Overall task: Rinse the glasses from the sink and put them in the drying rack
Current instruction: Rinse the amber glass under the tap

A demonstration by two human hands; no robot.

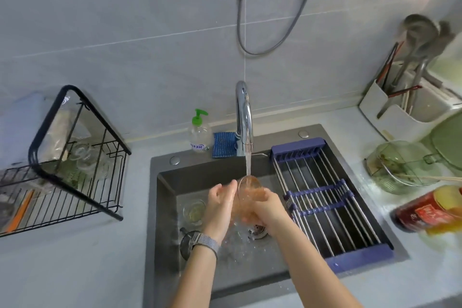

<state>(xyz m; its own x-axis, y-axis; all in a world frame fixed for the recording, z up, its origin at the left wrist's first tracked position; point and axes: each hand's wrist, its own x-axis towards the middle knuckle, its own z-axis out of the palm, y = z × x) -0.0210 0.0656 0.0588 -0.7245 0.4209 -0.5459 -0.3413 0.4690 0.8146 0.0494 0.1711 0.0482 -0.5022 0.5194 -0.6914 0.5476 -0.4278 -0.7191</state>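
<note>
One glass (pixel 250 190) gripped by right hand (pixel 265 207) under faucet stream, mouth tilted far; left hand (pixel 220 204) open alongside. Drying rack (pixel 75 157) lies far-left, nearer left hand.

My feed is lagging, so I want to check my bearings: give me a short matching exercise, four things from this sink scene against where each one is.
Things:
1. clear drinking glass under the tap stream
2. second clear glass
3. black wire drying rack
4. blue scrubbing cloth

Places:
A. on the counter left of the sink
B. on the sink floor, left of the hands
C. on the sink's back rim, by the chrome tap
D. gripped in the right hand

Pairs: 1-D, 2-B, 3-A, 4-C
</note>
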